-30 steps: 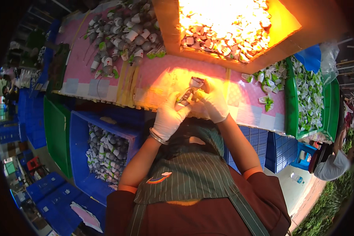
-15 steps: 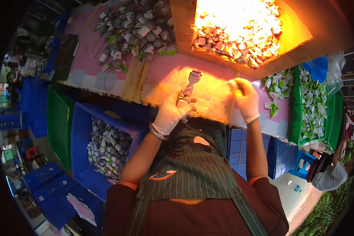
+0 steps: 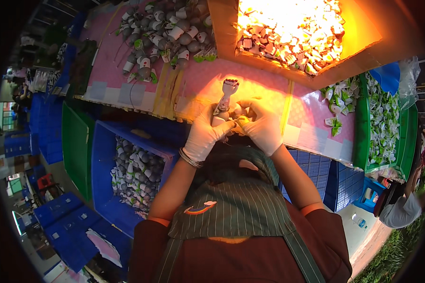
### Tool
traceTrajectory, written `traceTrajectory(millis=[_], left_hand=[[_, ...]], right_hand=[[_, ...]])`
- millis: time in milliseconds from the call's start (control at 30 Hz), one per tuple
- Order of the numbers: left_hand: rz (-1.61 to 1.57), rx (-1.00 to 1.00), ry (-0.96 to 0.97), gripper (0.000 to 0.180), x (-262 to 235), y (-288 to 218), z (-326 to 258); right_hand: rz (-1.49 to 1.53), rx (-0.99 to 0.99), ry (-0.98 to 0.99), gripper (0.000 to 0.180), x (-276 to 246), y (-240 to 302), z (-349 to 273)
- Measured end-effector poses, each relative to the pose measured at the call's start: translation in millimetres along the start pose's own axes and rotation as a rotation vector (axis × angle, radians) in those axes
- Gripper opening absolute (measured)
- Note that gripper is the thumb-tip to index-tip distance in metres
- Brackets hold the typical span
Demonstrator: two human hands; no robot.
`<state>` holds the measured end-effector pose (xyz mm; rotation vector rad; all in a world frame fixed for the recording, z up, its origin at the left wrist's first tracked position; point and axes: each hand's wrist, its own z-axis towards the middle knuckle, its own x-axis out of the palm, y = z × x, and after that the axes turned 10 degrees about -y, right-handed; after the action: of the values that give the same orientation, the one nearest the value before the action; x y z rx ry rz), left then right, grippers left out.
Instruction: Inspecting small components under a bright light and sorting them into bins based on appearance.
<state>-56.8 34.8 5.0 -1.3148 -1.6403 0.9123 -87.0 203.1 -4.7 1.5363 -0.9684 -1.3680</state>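
My left hand (image 3: pixel 203 137), in a white glove, is closed round a small pale piece (image 3: pixel 229 89) whose stem flares at the top into a broad end with dark reddish tips. That end points up and away from me, over the table. My right hand (image 3: pixel 263 125), also gloved, is pinched against the piece's lower part beside the left fingers. Something yellow shows at its fingertips. Exactly what the right fingers grip is hidden. Strong light falls on both hands.
A cardboard box (image 3: pixel 363 42) of small pale parts stands brightly lit at the far edge. Grey-and-white pieces (image 3: pixel 174 33) are heaped at the far left of the pink table (image 3: pixel 311 122). A blue crate (image 3: pixel 104 188) holds similar pieces; a green crate (image 3: pixel 362 127) holds green-and-white parts.
My right hand has moved left and nearer to me, from over the table to the piece in my left hand. The left hand still holds its piece.
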Motion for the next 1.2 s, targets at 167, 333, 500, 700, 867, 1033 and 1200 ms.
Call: traceTrajectory(millis=[167, 333, 500, 700, 867, 1033, 1200], left_hand=[[0.214, 0.394, -0.088, 0.042, 7, 18, 7], [0.244, 0.459, -0.079, 0.049, 8, 13, 6], [0.524, 0.541, -0.034, 0.043, 9, -4, -4], [0.606, 0.444, 0.040, 0.033, 8, -15, -8], [0.762, 0.699, -0.038, 0.028, 0, -17, -7], [1.146, 1.056, -0.062, 0.025, -13, -27, -5], [1.093, 1.063, 0.103, 0.023, -20, -33, 1]], right_hand=[[0.590, 0.283, 0.162, 0.032, -6, 10, 2], [0.641, 0.259, 0.169, 0.034, 0, 1, 4], [0.622, 0.287, 0.136, 0.029, -1, 6, 0], [0.824, 0.277, 0.091, 0.027, 14, 7, -11], [0.479, 0.201, 0.182, 0.037, -5, 9, 0], [0.922, 0.710, 0.548, 0.051, -25, 2, 4], [0.301, 0.399, 0.630, 0.021, -32, 4, 11]])
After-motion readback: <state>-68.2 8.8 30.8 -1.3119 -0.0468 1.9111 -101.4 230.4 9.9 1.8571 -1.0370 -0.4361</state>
